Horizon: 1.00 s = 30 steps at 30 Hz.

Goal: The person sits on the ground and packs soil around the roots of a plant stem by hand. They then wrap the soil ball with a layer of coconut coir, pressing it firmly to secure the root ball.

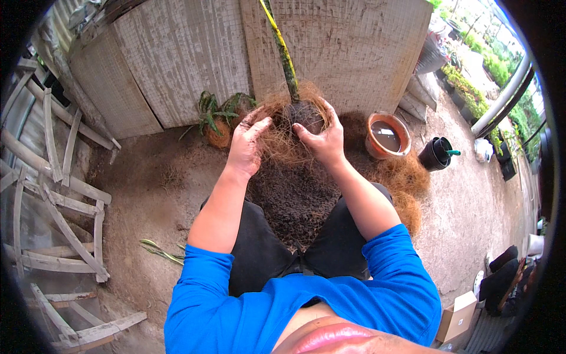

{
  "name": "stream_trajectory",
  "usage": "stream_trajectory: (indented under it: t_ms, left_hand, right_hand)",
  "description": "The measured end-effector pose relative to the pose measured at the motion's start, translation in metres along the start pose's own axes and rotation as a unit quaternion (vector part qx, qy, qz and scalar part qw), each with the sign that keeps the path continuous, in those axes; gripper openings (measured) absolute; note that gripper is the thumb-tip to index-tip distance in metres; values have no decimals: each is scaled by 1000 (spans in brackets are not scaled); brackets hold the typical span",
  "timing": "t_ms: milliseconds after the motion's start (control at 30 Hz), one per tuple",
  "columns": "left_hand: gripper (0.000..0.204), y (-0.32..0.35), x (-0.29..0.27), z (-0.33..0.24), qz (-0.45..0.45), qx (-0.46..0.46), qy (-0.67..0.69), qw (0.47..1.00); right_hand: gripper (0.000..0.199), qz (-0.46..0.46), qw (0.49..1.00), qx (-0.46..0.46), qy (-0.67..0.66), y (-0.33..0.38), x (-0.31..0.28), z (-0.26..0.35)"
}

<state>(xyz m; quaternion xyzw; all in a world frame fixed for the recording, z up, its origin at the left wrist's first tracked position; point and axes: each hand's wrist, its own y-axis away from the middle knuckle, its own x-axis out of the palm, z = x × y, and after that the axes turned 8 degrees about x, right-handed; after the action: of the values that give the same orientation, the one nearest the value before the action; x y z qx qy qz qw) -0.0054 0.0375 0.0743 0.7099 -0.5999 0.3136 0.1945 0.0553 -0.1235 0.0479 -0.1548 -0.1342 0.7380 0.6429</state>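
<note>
A tall snake plant leaf (pixel 288 66), dark green with a yellow edge, rises from a dark, round root ball (pixel 306 117). Loose brown coconut fibre (pixel 282 141) surrounds the ball on several sides. My right hand (pixel 324 134) grips the ball's right side, thumb in front and fingers behind in the fibre. At the left edge of the fibre is my left hand (pixel 249 144), soil-stained, its fingers stretched out and apart from the ball. Below both hands, dark loose soil (pixel 292 200) is heaped between my knees.
Left of the fibre, a leafy plant sits in a brown fibre ball (pixel 218 134). To the right are a terracotta pot (pixel 402 133) of murky water, a black pot (pixel 433 156) with a green-handled tool, and more coconut fibre (pixel 404 177). Wooden frames (pixel 59 200) stand far left; boards (pixel 183 59) close off the back.
</note>
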Motion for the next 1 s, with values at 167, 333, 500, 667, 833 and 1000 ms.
stream_trajectory:
  t_ms: [167, 333, 500, 667, 833, 1000]
  left_hand:
    - [21, -9, -9, 17, -50, 63, -109, 991]
    - [16, -20, -20, 22, -127, 139, -156, 970]
    - [17, -9, -12, 15, -95, 137, -115, 979]
    - [31, 5, 1, 10, 24, 29, -45, 998]
    - [43, 5, 6, 12, 65, 30, -90, 993]
    - [41, -2, 0, 28, 65, 86, -142, 984]
  right_hand:
    - [68, 11, 1000, -15, 10, 0, 5, -4]
    - [68, 18, 1000, -18, 1, 3, 9, -5]
    - [68, 3, 1000, -29, 4, 2, 12, -8]
    - [65, -31, 998, -1, -55, -4, 10, -16]
    - [59, -53, 986, 73, -143, -12, 6, -23]
    - [55, -48, 969, 104, -220, -14, 8, -23]
